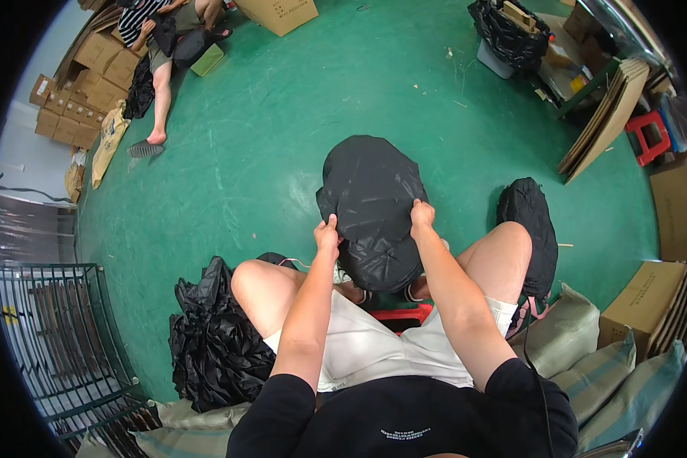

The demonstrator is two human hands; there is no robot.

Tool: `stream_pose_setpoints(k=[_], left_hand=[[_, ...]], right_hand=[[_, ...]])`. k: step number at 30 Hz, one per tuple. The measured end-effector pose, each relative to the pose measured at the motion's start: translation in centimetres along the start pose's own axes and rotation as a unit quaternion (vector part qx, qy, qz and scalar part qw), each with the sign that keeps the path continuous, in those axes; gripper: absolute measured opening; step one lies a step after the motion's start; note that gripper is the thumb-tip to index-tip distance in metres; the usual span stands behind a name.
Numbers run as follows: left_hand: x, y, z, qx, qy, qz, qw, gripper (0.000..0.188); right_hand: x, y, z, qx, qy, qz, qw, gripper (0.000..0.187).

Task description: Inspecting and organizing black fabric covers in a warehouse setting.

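Between my knees I hold up a rounded black fabric cover [370,187], bulging and creased, with its wrinkled lower part hanging over my feet. My left hand [327,236] is closed on its left edge, thumb on top. On the opposite edge my right hand [421,217] grips the same fabric. What lies inside or under the cover is hidden. Beside my left leg sits a heap of shiny black fabric [214,336]. A filled black drawstring-like bag [528,237] lies next to my right knee, with pink cord near its lower end.
A red stool [401,314] shows beneath me. Stuffed woven sacks [561,328] and a cardboard box [640,301] stand at my right. Metal racking [61,328] is at the left. Another person [160,76] sits at the far left by stacked cartons [99,76]. Flat cardboard [607,118] leans at the far right.
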State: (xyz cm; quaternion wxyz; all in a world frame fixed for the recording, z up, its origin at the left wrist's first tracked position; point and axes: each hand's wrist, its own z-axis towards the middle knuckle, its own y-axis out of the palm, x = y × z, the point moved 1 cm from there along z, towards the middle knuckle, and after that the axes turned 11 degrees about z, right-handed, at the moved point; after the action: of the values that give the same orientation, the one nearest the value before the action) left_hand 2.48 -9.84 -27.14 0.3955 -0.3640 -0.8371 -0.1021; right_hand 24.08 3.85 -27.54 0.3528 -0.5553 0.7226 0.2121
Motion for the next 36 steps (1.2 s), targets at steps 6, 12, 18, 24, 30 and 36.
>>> stream_pose_setpoints(k=[6, 12, 18, 24, 30, 36], left_hand=[[-5.1, -0.9, -2.3, 0.131, 0.002, 0.1, 0.986, 0.06], [-5.8, 0.2, -5.9, 0.225, 0.02, 0.16, 0.961, 0.055], [-6.3, 1.1, -7.8, 0.186, 0.067, 0.157, 0.968, 0.059], [-9.1, -0.9, -7.5, 0.181, 0.069, 0.276, 0.941, 0.05], [-7.2, -0.4, -10.6, 0.186, 0.061, 0.336, 0.921, 0.047], [-7.8, -0.6, -11.0, 0.187, 0.008, 0.3, 0.935, 0.044]], right_hand=[[2.2, -3.1, -3.5, 0.013, -0.033, -0.115, 0.993, 0.036], [3.4, -6.4, -7.6, 0.04, -0.143, -0.24, 0.959, 0.035], [4.0, -7.5, -7.0, 0.018, -0.089, -0.136, 0.986, 0.036], [3.6, -6.7, -9.8, -0.068, -0.083, -0.17, 0.98, 0.036], [5.1, -7.7, -9.8, -0.025, -0.165, -0.301, 0.939, 0.034], [5.0, -7.9, -9.3, -0.035, -0.123, -0.312, 0.942, 0.033]])
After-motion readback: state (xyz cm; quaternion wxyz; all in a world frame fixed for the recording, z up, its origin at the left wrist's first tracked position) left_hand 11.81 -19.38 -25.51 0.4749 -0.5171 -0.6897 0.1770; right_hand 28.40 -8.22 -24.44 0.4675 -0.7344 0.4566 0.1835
